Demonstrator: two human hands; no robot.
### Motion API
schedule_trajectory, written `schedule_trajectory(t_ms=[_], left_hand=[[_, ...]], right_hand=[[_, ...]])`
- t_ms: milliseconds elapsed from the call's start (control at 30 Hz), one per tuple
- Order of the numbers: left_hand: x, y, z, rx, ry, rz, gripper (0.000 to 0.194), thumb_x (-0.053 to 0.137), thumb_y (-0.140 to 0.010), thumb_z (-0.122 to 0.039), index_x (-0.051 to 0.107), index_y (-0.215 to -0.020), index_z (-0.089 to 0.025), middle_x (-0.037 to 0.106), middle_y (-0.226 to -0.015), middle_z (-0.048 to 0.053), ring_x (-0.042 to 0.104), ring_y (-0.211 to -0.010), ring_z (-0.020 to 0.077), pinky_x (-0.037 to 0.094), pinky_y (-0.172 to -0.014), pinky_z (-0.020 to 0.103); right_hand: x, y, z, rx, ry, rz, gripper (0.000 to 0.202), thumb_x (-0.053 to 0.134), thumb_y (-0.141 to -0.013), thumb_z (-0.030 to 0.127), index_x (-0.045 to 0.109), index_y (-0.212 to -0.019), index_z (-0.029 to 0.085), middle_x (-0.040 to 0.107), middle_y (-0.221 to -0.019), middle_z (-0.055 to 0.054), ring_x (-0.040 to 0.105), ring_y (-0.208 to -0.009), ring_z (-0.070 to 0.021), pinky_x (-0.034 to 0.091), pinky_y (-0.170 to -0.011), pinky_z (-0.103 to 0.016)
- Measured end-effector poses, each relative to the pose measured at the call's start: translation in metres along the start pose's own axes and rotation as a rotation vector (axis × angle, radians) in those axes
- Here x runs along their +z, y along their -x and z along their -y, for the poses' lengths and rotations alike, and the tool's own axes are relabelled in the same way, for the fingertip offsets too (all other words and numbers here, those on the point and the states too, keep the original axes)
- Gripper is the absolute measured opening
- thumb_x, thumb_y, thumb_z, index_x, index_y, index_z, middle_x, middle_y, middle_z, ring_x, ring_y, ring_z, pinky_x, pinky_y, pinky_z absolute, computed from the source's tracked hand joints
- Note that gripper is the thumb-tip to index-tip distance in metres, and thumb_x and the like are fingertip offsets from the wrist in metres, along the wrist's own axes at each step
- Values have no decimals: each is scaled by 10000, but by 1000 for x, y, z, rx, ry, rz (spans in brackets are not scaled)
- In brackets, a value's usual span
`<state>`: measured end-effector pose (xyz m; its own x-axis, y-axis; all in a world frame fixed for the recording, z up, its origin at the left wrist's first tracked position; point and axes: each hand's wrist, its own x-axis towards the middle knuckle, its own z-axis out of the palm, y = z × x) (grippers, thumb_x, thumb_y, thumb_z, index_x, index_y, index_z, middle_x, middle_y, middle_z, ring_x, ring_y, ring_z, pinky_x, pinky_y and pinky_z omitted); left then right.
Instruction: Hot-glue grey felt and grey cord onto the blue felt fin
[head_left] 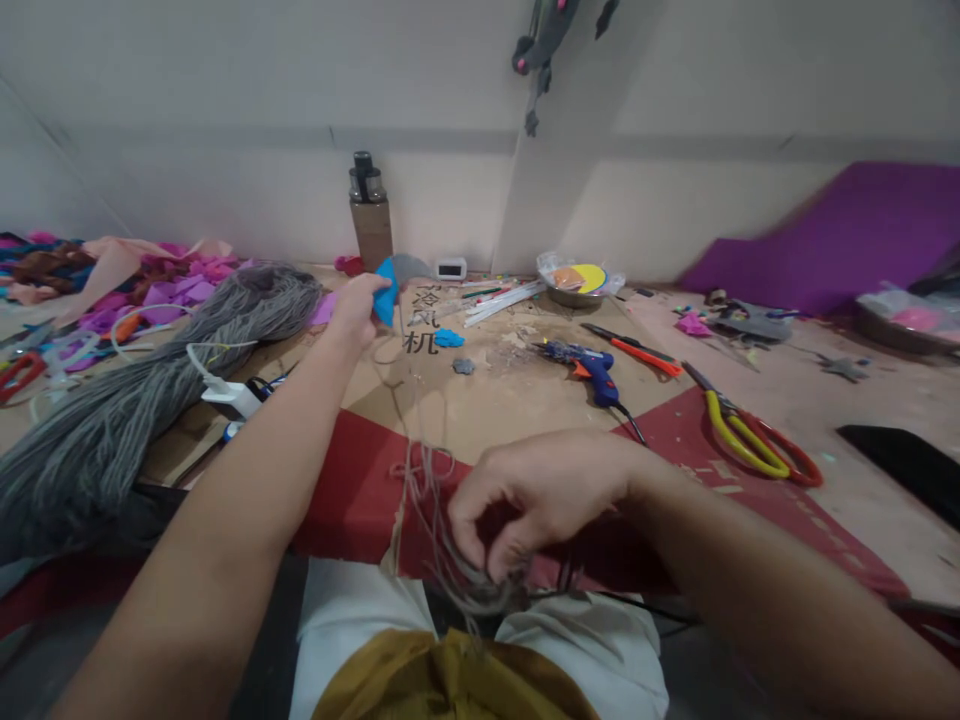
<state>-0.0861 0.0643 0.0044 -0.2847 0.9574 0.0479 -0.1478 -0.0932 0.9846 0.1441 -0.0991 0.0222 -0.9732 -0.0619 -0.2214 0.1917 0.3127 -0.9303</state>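
Handling strands, we judge: our left hand [355,308] grips a flat blue piece [386,294] toward the bench's [795,385] far edge, right hand [544,490] pinches thin grey yarn [438,540] at the near; further pulling calls for untangled slack.

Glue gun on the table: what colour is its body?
The glue gun has a dark blue body, seen best in the head view.
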Motion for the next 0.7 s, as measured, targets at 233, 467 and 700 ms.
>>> schedule_trajectory(t_ms=[233, 467, 700], left_hand=[[4, 26, -50, 21, 336, 132, 116, 495, -855, -208, 599, -869, -158, 700, -758, 45, 643, -683, 134, 429, -497, 183], [34, 60, -94, 82, 241, 298, 228, 438, -919, -210, 633, -989, -116, 731, -1010, 74, 669, -933, 149, 467, -578, 175], [40, 32, -118, 156, 254, 220, 211, 389, -954, -179, 597, -982, -160, 727, -1052, 30, 597, -1085, 126, 451, -727, 215]], right_hand=[[-19, 25, -3, 87, -64, -201, 245, 700, -806, 374, 665, -863, 138, 662, -786, -18, 617, -726, -117, 493, -727, -239], [-29, -6, -27, -121, -229, -1097, 441, 607, -882, 360, 487, -1279, 209, 592, -1293, -129, 578, -1143, -163, 452, -987, -324], [6, 21, 30, -359, -200, -696, 244, 527, -950, 350, 668, -916, 153, 637, -717, 3, 598, -684, -83, 492, -750, -241]])
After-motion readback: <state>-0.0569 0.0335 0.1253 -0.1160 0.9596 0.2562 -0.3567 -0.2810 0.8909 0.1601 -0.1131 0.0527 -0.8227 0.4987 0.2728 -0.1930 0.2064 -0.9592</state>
